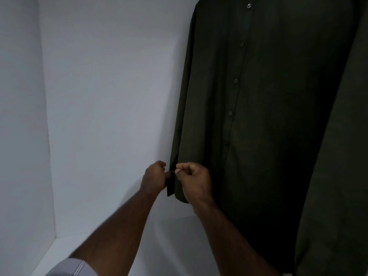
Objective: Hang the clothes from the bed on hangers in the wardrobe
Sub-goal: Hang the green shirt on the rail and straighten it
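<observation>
A dark olive button-up shirt hangs inside the white wardrobe, its buttoned front facing me; the hanger is out of view above the frame. Its left sleeve hangs down along the shirt's left edge. My left hand pinches the sleeve cuff from the left. My right hand pinches the same cuff from the right, fingers curled. Both hands meet at the cuff's slit.
The wardrobe's white back wall and left side wall enclose the space, with a white floor panel below. Another dark garment hangs at the right edge, beside the shirt.
</observation>
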### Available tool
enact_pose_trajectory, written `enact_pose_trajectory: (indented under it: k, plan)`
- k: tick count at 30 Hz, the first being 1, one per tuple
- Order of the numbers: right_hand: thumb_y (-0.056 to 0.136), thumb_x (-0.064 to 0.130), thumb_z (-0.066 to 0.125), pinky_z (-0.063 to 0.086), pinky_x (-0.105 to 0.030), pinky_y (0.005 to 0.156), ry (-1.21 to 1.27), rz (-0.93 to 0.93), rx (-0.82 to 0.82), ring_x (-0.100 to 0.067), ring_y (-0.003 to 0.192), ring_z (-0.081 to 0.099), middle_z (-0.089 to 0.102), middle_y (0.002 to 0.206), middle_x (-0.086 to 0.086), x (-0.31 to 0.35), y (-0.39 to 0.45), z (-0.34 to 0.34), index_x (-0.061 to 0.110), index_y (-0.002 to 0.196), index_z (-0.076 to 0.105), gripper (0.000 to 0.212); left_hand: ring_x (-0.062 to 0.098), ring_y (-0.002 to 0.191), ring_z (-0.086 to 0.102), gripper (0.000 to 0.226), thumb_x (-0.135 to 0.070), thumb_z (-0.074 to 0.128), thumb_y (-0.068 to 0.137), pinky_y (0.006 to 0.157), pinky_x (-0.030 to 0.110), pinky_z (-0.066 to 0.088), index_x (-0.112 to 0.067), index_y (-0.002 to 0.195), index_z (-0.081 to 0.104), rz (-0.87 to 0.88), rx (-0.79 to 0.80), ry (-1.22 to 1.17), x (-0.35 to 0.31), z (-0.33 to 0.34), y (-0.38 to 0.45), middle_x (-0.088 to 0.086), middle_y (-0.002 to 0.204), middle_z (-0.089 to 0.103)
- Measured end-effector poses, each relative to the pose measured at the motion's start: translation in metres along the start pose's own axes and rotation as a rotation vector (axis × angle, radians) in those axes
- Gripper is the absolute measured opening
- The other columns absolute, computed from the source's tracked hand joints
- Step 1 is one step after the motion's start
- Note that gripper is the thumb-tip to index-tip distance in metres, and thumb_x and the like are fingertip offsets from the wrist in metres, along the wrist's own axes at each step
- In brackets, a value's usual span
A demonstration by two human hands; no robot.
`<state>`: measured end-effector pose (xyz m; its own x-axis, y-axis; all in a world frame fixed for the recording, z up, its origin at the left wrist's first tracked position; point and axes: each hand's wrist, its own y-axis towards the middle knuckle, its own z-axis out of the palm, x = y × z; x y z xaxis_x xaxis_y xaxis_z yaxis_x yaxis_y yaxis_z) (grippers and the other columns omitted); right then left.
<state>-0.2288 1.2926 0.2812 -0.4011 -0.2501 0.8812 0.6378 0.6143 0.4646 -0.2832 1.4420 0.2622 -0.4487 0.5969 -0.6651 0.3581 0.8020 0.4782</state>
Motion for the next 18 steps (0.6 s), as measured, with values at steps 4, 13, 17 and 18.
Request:
enact_pose_trajectory:
  k: [4, 13, 17, 18]
  plan:
    - [0.094, 0.012, 0.067, 0.052, -0.016, 0.084, -0.008, 0.023, 0.007, -0.005, 0.097, 0.065, 0.070, 0.101, 0.008, -0.004, 0.002, -0.015, 0.019, 0.108, 0.072, 0.017, 0.029, 0.115, 0.063, 0.041, -0.027, 0.063, 0.096, 0.092, 0.034, 0.050, -0.006, 0.131, 0.061, -0.020, -0.021, 0.013, -0.008, 0.021, 0.011, 0.014, 0.127, 0.066]
    - [0.093, 0.008, 0.066, 0.056, -0.032, 0.091, 0.049, 0.100, 0.014, -0.018, 0.099, 0.067, 0.072, 0.104, -0.004, -0.010, 0.004, -0.028, 0.012, 0.109, 0.071, 0.017, 0.019, 0.078, 0.065, 0.016, -0.028, 0.059, 0.095, 0.072, 0.032, 0.055, -0.019, 0.094, 0.071, -0.005, -0.213, -0.120, -0.002, 0.012, -0.022, 0.000, 0.087, 0.072]
    - [0.093, 0.012, 0.067, 0.056, -0.032, 0.092, 0.022, 0.094, 0.103, -0.017, 0.097, 0.068, 0.073, 0.104, -0.005, -0.008, -0.004, -0.005, 0.012, 0.113, 0.072, 0.021, 0.007, 0.073, 0.064, 0.012, -0.031, 0.067, 0.092, 0.063, 0.022, 0.047, -0.020, 0.088, 0.071, 0.043, -0.294, -0.186, -0.002, -0.021, -0.052, -0.010, 0.076, 0.068]
    - [0.093, 0.014, 0.068, 0.057, -0.030, 0.089, 0.040, 0.086, 0.121, -0.015, 0.094, 0.068, 0.074, 0.102, -0.004, -0.006, -0.007, 0.002, 0.012, 0.113, 0.072, 0.021, 0.004, 0.073, 0.063, 0.010, -0.030, 0.069, 0.091, 0.062, 0.021, 0.047, -0.021, 0.087, 0.071, 0.043, -0.310, -0.202, -0.002, -0.031, -0.061, -0.011, 0.076, 0.068]
